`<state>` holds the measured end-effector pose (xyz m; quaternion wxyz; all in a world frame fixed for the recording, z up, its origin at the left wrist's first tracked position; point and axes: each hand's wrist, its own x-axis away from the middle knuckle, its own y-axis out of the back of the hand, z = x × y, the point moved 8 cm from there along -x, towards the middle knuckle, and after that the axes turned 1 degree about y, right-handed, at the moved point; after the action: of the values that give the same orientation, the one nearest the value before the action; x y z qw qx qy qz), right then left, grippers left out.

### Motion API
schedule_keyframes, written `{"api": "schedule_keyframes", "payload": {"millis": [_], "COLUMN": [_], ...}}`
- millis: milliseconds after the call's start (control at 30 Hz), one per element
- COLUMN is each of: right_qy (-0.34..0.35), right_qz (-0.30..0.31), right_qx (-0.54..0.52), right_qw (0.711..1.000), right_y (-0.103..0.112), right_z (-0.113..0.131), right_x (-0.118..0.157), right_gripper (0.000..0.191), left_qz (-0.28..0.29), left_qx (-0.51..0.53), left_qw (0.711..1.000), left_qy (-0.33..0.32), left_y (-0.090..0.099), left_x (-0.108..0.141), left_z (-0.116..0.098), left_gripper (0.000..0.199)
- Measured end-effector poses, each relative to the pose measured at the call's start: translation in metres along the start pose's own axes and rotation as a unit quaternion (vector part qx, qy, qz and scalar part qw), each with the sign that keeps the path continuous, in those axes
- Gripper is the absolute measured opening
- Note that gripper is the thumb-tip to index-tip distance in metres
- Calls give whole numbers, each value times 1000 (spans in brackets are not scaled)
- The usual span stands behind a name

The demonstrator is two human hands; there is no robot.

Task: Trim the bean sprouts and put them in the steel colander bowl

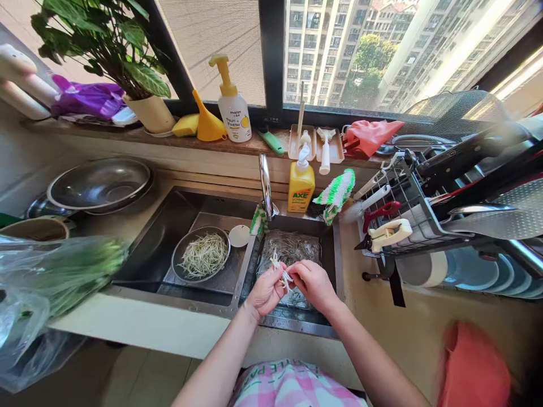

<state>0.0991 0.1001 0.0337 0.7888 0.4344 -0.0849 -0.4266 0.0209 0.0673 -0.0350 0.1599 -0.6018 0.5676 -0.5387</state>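
Observation:
Over the right sink basin, my left hand (268,289) is closed around a small bunch of bean sprouts (275,261), whose pale stems stick out between thumb and fingers. My right hand (313,282) meets it from the right, its fingertips pinched together at the ends of the same sprouts. Below both hands lies a clear plastic tray (314,249) with water and thin strands in it. In the left basin stands a round metal bowl (175,265) heaped with more bean sprouts (206,255). A small white round dish (240,236) is beside that bowl.
A chrome faucet (266,183) rises behind the basins, near a yellow detergent bottle (301,189). To the right stands a dish rack (424,220) with knives, utensils and plates. Bagged greens (85,271) lie at left, below a large metal pan (102,183). Bottles and a potted plant (150,113) line the sill.

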Motion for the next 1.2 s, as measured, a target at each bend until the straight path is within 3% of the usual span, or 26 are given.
{"api": "schedule_keyframes", "payload": {"millis": [233,367,500,600,667,800,900,967,1100,1200], "right_qy": [38,26,-66,-185,-253,-307,-271,-243,-236,-248], "right_qz": [4,-7,-74,-118,-82,29,12,-20,-25,-25], "right_qx": [83,46,-113,-260,-276,-142,-83,-119,-251,-280], "right_qw": [996,999,989,940,924,941,959,962,939,927], "right_y": [-2,-4,-2,-7,-19,-37,-31,-26,-29,-37], "right_z": [7,8,-7,-41,-64,-91,-79,-60,-27,-18], "right_x": [-1,0,3,13,23,44,46,42,32,27], "right_gripper": [15,14,13,15,20,13,15,21,24,18], "left_qz": [8,-4,17,32,34,22,7,-1,-22,-34], "left_qx": [29,42,49,56,57,50,41,37,23,8], "left_qw": [999,999,998,998,998,998,998,997,994,991], "left_qy": [18,17,22,7,-9,-37,-54,-68,-106,-128], "left_y": [-2,3,2,1,2,2,1,0,0,-1], "left_x": [0,-1,-1,0,1,1,0,-1,-2,-1], "left_z": [1,2,0,-7,-13,-21,-23,-23,-23,-20], "left_gripper": [6,8,11,12,12,11,9,7,5,8]}}
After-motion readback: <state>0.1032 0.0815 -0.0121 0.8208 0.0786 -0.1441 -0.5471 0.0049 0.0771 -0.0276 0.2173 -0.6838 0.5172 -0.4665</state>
